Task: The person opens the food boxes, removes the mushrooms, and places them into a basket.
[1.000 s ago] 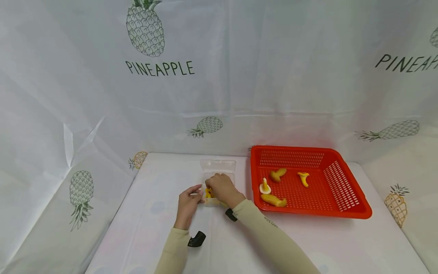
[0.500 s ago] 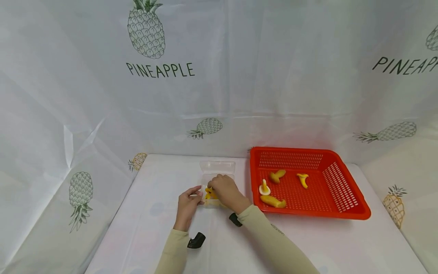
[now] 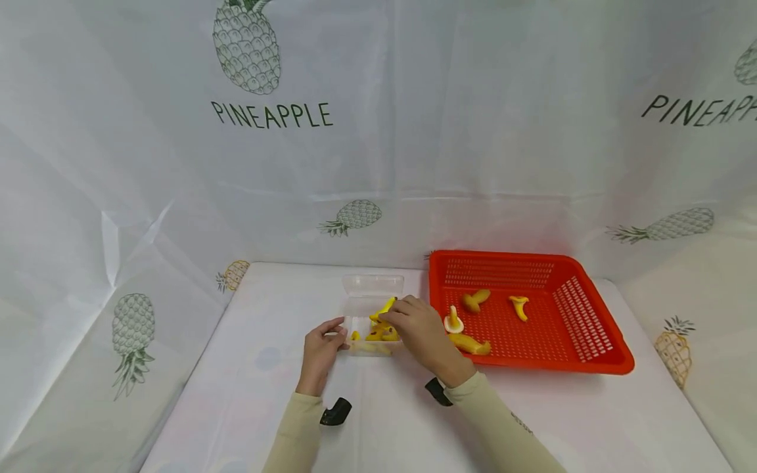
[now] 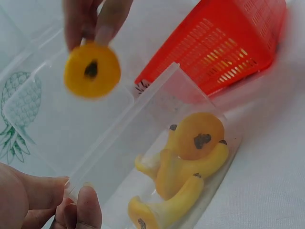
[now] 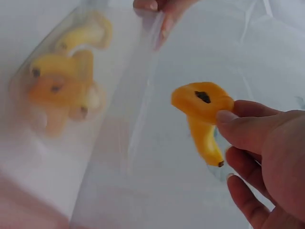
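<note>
My right hand [image 3: 427, 338] pinches a yellow toy mushroom [image 5: 202, 102] by its cap, between thumb and index finger. The mushroom has a dark patch on the cap and a dark stem tip. It is held up over the clear plastic box [image 3: 347, 328], whose hinged lid [image 3: 374, 284] lies folded back. At the box's left side, my left hand [image 3: 319, 351] pinches the rim between thumb and fingers. Inside the box lie several yellow mushrooms [image 4: 183, 167], heaped toward one end, as the left wrist view shows through the wall.
To the right of the box stands a red perforated basket [image 3: 582, 328]. In it lie a brownish mushroom [image 3: 475, 300], a small yellow one [image 3: 519, 307], a white-capped one [image 3: 453, 320] and a long yellow one [image 3: 470, 344]. A pineapple-print sheet [image 3: 402, 164] hangs behind the table.
My right hand has drawn up and to the right from inside the box, and the pinched yellow mushroom now shows above it. My left hand keeps to the box's left edge.
</note>
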`<state>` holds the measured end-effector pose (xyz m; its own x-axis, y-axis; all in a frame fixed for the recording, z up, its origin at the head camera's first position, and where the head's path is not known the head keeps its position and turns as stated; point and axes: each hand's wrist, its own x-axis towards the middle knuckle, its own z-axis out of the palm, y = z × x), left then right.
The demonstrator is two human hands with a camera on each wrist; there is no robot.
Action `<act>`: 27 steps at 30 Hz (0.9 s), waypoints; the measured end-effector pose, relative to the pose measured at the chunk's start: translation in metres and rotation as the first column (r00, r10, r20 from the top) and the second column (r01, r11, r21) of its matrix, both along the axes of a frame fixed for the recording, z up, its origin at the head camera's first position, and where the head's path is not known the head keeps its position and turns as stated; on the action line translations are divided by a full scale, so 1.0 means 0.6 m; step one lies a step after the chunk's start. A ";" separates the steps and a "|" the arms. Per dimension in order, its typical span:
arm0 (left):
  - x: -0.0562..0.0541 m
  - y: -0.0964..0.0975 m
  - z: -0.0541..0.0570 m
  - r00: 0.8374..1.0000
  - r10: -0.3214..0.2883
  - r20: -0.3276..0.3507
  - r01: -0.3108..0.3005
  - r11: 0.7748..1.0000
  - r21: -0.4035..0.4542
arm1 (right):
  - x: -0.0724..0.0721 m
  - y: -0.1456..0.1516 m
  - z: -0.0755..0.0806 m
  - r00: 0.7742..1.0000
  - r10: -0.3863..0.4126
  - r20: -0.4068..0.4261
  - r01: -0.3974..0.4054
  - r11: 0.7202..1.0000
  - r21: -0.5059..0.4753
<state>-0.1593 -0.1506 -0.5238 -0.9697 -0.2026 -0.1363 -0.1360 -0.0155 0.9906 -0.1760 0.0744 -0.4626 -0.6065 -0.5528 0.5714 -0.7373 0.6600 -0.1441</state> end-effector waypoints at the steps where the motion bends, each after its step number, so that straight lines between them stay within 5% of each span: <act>1: 0.000 0.000 0.001 1.000 0.001 0.001 -0.001 1.000 -0.003 | 0.002 0.009 0.001 1.000 0.001 -0.017 -0.002 1.000 -0.018; 15: -0.001 0.002 0.003 1.000 0.011 0.006 -0.011 1.000 0.006 | 0.021 0.119 0.013 0.990 -0.107 -0.094 0.100 0.992 -0.074; 27: -0.001 0.001 0.003 1.000 0.000 0.014 0.000 1.000 -0.011 | 0.031 0.178 0.001 0.983 -0.117 -0.144 0.097 0.985 -0.141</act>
<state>-0.1599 -0.1499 -0.5219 -0.9677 -0.2039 -0.1480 -0.1502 -0.0050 0.9886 -0.1572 0.1813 -0.4620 -0.5593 -0.4020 0.7249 -0.6832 0.7188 -0.1285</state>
